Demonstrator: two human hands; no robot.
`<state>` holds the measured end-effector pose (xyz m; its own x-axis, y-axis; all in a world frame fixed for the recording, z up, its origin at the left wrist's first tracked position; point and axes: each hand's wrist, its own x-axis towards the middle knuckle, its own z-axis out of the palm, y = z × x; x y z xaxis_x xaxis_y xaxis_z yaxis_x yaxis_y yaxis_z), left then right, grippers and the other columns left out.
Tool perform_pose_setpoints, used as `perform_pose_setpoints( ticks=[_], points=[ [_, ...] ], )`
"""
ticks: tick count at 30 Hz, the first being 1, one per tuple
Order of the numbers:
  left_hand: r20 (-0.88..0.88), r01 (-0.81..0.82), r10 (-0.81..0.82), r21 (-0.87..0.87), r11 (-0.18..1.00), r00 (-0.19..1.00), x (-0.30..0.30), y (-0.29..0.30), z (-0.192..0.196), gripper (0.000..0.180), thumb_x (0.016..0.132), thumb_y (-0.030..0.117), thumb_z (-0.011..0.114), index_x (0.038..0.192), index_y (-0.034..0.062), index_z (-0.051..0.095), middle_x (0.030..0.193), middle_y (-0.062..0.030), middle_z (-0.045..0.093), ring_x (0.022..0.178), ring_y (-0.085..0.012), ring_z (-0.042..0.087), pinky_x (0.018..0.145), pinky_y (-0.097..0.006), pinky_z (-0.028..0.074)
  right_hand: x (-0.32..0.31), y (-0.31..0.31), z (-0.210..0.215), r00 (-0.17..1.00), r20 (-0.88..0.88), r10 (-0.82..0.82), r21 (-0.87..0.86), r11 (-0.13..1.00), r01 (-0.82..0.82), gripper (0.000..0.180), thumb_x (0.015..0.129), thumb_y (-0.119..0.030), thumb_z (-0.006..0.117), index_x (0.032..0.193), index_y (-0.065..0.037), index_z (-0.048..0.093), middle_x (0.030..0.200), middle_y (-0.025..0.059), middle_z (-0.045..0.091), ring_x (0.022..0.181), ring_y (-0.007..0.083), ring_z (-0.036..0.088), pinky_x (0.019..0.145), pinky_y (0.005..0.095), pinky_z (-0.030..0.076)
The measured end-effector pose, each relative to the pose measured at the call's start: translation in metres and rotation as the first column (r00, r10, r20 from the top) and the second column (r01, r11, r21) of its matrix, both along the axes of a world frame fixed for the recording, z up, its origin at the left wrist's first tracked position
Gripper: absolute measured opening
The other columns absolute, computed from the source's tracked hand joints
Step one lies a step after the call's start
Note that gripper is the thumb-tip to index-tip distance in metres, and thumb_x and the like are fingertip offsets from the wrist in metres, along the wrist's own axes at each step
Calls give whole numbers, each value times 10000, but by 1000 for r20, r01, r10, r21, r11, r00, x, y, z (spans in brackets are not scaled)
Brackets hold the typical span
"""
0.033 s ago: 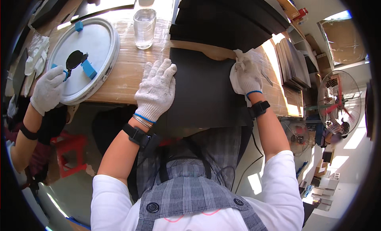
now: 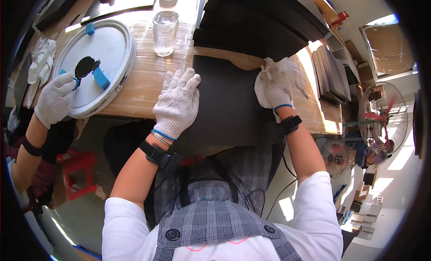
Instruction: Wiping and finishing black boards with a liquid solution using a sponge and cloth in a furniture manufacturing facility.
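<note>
Head view: right hand (image 2: 274, 87) has slid slightly toward nine o'clock since the earlier frame, farther in over the black board (image 2: 226, 99), its white cloth (image 2: 259, 91) moving along with it. Left hand (image 2: 176, 101) practically unchanged.

Black board lies flat at centre, partly on the worktop (image 2: 146, 83), its six o'clock end jutting past the front edge toward the wearer. Left hand at the board's nine o'clock side: palm down, fingers extended and close together, resting along that edge. Right hand at two to three o'clock: fingers bent and closed on the cloth, which bears against the board.

Around the board: stacked black panels (image 2: 258, 30) at twelve to one o'clock; clear bottle (image 2: 165, 34) at ten to eleven; slim pointed tool (image 2: 301, 89) at three, just beyond the right hand; grey panels (image 2: 331, 74) standing farther out at three.

Toward nine to ten o'clock, white round lid (image 2: 114, 48) with black smear (image 2: 84, 65) and blue blocks (image 2: 101, 79). Co-worker's gloved hand (image 2: 54, 99) at its eight o'clock rim, pinching a blue piece (image 2: 76, 84).
</note>
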<state>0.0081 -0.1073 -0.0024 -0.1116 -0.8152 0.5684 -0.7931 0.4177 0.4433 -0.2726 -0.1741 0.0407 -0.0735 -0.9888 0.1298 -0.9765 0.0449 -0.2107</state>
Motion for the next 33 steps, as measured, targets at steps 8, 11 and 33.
perform_pose_setpoints(
  ticks=[8, 11, 33],
  points=[
    [-61, -1, 0, -25, 1000, 998, 12, 2, -10, 261, 841, 61, 640, 1099, 96, 644, 1223, -125, 645, 1163, -356, 583, 1068, -498, 404, 113, -22, 15, 931, 127, 343, 120, 926, -358, 412, 922, -254, 524, 1312, -121, 540, 1294, 197, 577, 1163, 354, 559, 997, 427, 452],
    [-48, 10, -11, -10, 1000, 999, 1, 0, 1, 257, 841, 69, 646, 1096, 100, 655, 1223, -123, 648, 1162, -350, 585, 1076, -495, 401, 30, -28, -6, 962, 157, 223, 66, 970, -235, 356, 882, -198, 582, 1224, -103, 618, 1284, 209, 582, 1174, 335, 559, 1008, 412, 446],
    [-105, 18, -18, -2, 1000, 994, 8, 0, 0, 245, 815, 75, 658, 1059, 81, 660, 1199, -124, 647, 1165, -331, 578, 1068, -509, 395, 118, -85, 7, 903, -85, 421, 431, 833, -348, 375, 888, -351, 547, 1061, -60, 707, 1160, 160, 664, 1090, 330, 620, 958, 395, 490]
  ],
)
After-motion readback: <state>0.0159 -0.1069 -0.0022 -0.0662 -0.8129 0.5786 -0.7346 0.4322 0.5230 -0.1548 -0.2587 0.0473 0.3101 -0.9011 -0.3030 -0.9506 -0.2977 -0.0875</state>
